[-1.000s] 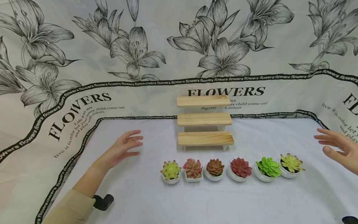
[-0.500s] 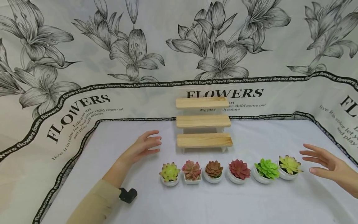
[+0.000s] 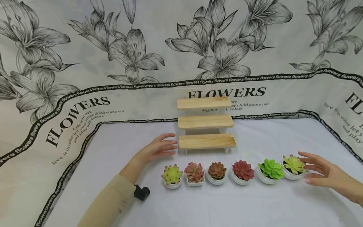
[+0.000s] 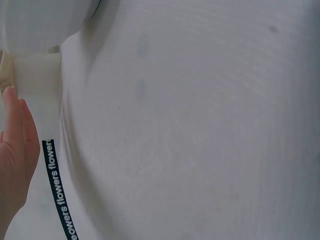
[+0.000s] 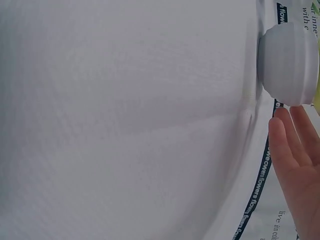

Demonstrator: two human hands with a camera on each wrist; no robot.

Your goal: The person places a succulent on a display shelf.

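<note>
Several small potted succulents stand in a row on the white cloth. At the right end is a yellow-green succulent (image 3: 294, 164) in a round white pot (image 5: 287, 65). My right hand (image 3: 323, 171) reaches in from the right with loosely spread fingers, its fingertips right at that plant's side. The right wrist view has the same hand (image 5: 299, 167) just below the pot. My left hand (image 3: 157, 149) hovers beside the left end of the lowest wooden shelf (image 3: 207, 141), fingers extended and holding nothing. In the left wrist view this hand (image 4: 20, 150) shows at the left edge.
A three-tier wooden stand (image 3: 205, 121) is at the back centre. Along the row are a bright green succulent (image 3: 270, 169), a dark red one (image 3: 243, 171), a brown one (image 3: 217, 171), a pink one (image 3: 194, 172) and a yellow-green one (image 3: 171, 174). Flower-printed cloth (image 3: 153, 101) hangs behind.
My left hand has moved right, up to the lowest shelf's left end. My right hand has come left to the rightmost succulent. The plants and stand have stayed put.
</note>
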